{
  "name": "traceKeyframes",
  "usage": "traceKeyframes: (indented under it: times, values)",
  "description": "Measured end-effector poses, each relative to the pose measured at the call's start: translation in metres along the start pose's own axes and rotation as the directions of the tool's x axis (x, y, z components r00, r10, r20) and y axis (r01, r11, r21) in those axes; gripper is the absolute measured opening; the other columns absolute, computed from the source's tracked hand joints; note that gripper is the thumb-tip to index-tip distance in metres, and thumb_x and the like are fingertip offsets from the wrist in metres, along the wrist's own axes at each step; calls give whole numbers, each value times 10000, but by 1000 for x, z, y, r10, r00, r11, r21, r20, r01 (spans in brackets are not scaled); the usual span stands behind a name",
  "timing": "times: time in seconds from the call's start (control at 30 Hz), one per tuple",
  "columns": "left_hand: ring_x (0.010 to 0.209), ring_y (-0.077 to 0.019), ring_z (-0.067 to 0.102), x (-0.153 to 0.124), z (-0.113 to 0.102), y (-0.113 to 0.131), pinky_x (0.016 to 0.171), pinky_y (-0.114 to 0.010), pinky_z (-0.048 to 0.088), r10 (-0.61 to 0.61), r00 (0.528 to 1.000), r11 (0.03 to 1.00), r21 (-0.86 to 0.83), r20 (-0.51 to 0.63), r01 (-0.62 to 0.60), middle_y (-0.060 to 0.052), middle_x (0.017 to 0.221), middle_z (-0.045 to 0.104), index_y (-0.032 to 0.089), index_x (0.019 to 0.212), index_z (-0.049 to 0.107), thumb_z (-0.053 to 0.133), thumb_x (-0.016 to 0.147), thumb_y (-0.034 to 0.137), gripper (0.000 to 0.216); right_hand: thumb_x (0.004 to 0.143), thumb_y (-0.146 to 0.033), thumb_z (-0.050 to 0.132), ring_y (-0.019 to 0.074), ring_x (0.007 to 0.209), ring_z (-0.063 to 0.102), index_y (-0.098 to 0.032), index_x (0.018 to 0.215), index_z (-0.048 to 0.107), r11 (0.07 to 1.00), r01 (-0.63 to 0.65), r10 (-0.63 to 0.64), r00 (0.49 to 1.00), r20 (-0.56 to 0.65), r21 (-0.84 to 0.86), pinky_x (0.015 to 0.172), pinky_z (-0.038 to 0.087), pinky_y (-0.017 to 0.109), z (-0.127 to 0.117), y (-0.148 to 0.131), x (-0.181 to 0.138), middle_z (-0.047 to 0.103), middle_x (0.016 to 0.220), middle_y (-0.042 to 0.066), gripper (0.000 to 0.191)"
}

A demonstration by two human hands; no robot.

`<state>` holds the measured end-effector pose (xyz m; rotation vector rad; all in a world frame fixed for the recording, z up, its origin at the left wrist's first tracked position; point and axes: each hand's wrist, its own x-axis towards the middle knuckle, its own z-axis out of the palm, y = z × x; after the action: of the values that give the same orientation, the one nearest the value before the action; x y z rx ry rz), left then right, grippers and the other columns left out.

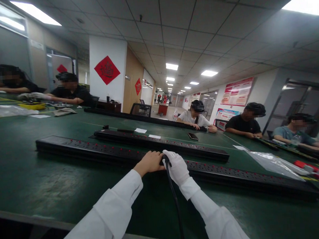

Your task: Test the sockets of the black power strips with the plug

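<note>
A long black power strip (96, 149) with rows of sockets and small red parts lies across the table in front of me. Above its middle, my gloved right hand (176, 167) is closed around a black plug (165, 160), whose black cable (174, 201) hangs down over the table's near edge. My bare left hand (150, 161) rests on the strip just left of the plug, fingers bent and fingertips close to it. Whether the left fingers grip the strip is hidden. Behind it lies a second, shorter black power strip (161, 143).
Another long black strip (137, 118) lies along the green table's (61, 187) far side. A phone (192, 136) and white paper slips (140, 130) lie between. Clear plastic bags (273, 165) and red items (308, 168) are at right. Several people sit around the table.
</note>
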<state>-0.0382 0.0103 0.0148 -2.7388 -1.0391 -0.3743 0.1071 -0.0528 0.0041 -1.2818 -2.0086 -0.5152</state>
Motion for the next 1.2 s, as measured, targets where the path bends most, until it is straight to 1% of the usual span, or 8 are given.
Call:
traceKeyframes:
  times: [0.1,0.23,0.37,0.53,0.67,0.9,1.0,1.2]
  values:
    - [867,-265,571,-1,0,0,754,-384,403,14,1000,1000,13,-9,-14,-120,991,595,167,1108,480,432,756,523,503,819,-224,453,192,978,524,-203,1156,487,1000,-19,19,1000,-9,-8,891,386,341,1,-2,2,566,1107,66,339]
    - [853,-270,572,-2,-2,1,739,-393,409,20,1000,1000,17,-9,-20,-124,971,597,150,1066,501,437,746,533,503,812,-279,480,173,845,558,-222,1046,532,998,-57,58,998,11,-22,792,416,293,3,-3,6,616,939,41,246]
    - [852,-275,571,-2,-2,2,736,-401,409,-4,1000,1000,13,-2,4,-126,964,598,143,1004,527,448,729,551,498,812,-316,479,150,755,569,-224,973,537,994,-104,106,993,42,-37,716,407,247,6,-2,8,613,827,26,194]
    - [879,-285,568,-1,2,0,753,-406,403,-48,999,999,24,-17,48,-125,975,602,147,1012,511,447,710,572,526,836,-373,427,120,694,566,-238,946,528,982,-174,182,978,105,-78,643,371,206,8,-2,10,603,803,8,201]
    - [883,-283,569,-1,4,-1,764,-408,397,-76,997,997,22,-14,77,-123,970,610,142,1017,501,452,719,529,491,846,-404,395,108,648,548,-250,940,522,973,-213,223,964,144,-85,594,342,197,7,-4,12,597,778,-6,220]
    - [900,-300,558,0,6,0,772,-424,381,-103,995,994,21,-12,103,-133,973,606,147,1009,500,456,703,549,508,854,-404,383,118,723,540,-235,928,526,981,-173,184,975,129,-92,655,343,204,4,-6,9,587,793,8,233]
    - [914,-297,554,0,5,-1,785,-428,371,-103,995,995,12,2,103,-130,988,601,154,1012,495,459,702,546,501,848,-404,394,119,723,535,-232,915,529,980,-166,180,974,138,-108,661,342,206,4,-5,10,587,791,11,228]
    - [893,-301,561,-1,4,-6,785,-437,373,-102,995,995,-10,4,102,-135,1004,598,148,1018,488,447,654,651,623,832,-478,399,122,685,529,-237,878,538,964,-210,239,954,182,-166,617,325,210,4,-2,15,588,758,13,282]
